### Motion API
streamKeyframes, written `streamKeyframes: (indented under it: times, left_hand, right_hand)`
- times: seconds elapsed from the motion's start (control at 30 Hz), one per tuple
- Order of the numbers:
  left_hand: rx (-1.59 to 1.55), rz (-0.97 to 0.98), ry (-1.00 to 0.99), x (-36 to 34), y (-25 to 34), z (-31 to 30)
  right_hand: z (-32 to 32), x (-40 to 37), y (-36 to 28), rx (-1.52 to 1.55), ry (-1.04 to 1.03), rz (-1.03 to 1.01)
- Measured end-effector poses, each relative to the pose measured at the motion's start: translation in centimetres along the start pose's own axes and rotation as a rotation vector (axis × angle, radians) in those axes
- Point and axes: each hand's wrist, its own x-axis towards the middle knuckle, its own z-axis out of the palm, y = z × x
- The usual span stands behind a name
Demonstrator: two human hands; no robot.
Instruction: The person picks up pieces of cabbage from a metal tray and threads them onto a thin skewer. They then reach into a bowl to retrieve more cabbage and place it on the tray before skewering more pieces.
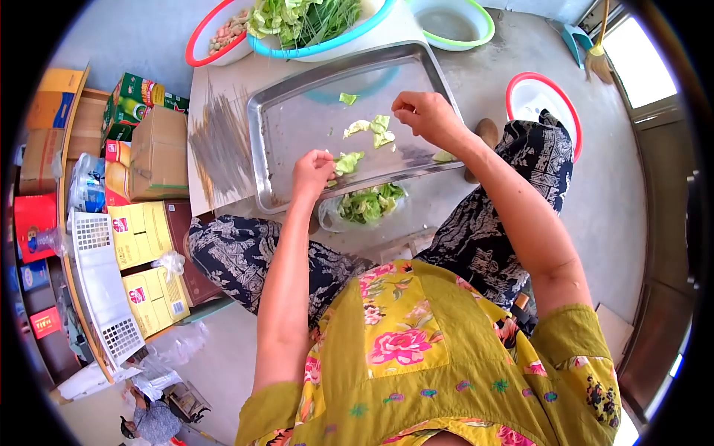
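Observation:
A shallow metal tray (405,56) holds torn pale green lettuce pieces (381,134). My left hand (312,175) is over the tray's near left part, its fingers closed at the edge of a lettuce leaf (347,163). Above the tray's right side is my right hand (430,117), thumb and fingers pinched together; whatever may be between them is too small to make out. Left of the tray lies a spread bunch of thin skewers (223,145). Under the near rim sits a clear plastic bag with lettuce leaves (370,204).
Behind the tray stand a blue-rimmed basin (327,50) of greens and a red-rimmed bowl (197,48). A green-rimmed basin (487,30) is at the back right, a red-rimmed tub (576,130) on the floor. Cardboard boxes (160,156) fill the left; a person (152,412) is at lower left.

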Motion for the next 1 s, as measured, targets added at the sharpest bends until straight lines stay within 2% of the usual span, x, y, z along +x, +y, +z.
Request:
streamKeyframes:
  times: [0.07,0.2,0.27,0.3,0.37,0.43,0.5,0.53,0.6,0.7,0.73,0.77,0.83,0.87,0.93,0.97,1.0]
  left_hand:
    - [0.439,0.226,0.156,0.8,-1.4,-0.5]
    - [0.448,0.202,0.179,0.9,0.1,-0.4]
    - [0.587,0.235,0.1,0.6,1.0,0.4]
    - [0.586,0.236,0.103,0.9,0.8,0.6]
    - [0.379,0.149,-0.136,1.8,0.4,1.2]
    - [0.286,0.089,-0.115,1.5,1.7,1.5]
    - [0.405,0.275,0.075,3.0,1.2,1.0]
    - [0.404,0.274,0.083,3.7,0.9,0.9]
    - [0.458,0.419,0.18,5.0,0.6,-0.5]
    - [0.335,0.349,0.36,4.3,2.7,-3.2]
    - [0.211,0.38,0.447,4.5,2.5,-4.8]
    - [0.218,0.379,0.465,4.7,2.4,-6.6]
    - [0.138,0.457,0.76,4.8,1.9,-10.7]
    - [0.14,0.456,0.768,5.0,1.4,-12.7]
    - [0.174,0.274,0.852,5.8,-1.1,-16.4]
    - [0.17,0.274,0.857,6.1,-2.8,-17.9]
    - [0.429,0.198,0.853,6.4,-4.7,-19.1]
  right_hand:
    - [-0.4,0.2,0.0,0.07,0.048,0.072]
    - [-0.2,0.3,0.6,0.08,0.049,0.097]
    - [0.4,0.4,1.0,0.026,0.0,0.082]
    - [0.4,0.4,0.9,0.026,0.0,0.08]
    - [0.3,0.5,0.8,-0.008,0.009,0.038]
    - [0.0,0.7,0.5,0.004,0.037,0.032]
    - [-0.3,0.5,0.2,0.022,0.062,0.024]
    - [-0.5,0.4,0.0,0.066,0.071,0.044]
    - [-0.5,0.7,-0.5,0.124,0.07,0.065]
    - [-0.4,0.8,-0.1,0.201,0.05,0.042]
    - [-0.7,0.6,-0.6,0.229,0.041,0.054]
    - [-1.0,0.5,-1.1,0.246,0.038,0.056]
    - [-1.1,0.5,-1.2,0.24,0.029,0.054]
    - [-1.1,0.4,-1.4,0.243,0.024,0.048]
    - [-1.0,0.3,-1.9,0.211,-0.019,0.065]
    - [-0.9,0.3,-1.9,0.208,-0.022,0.059]
    - [-0.7,0.3,-1.8,0.194,-0.042,0.062]
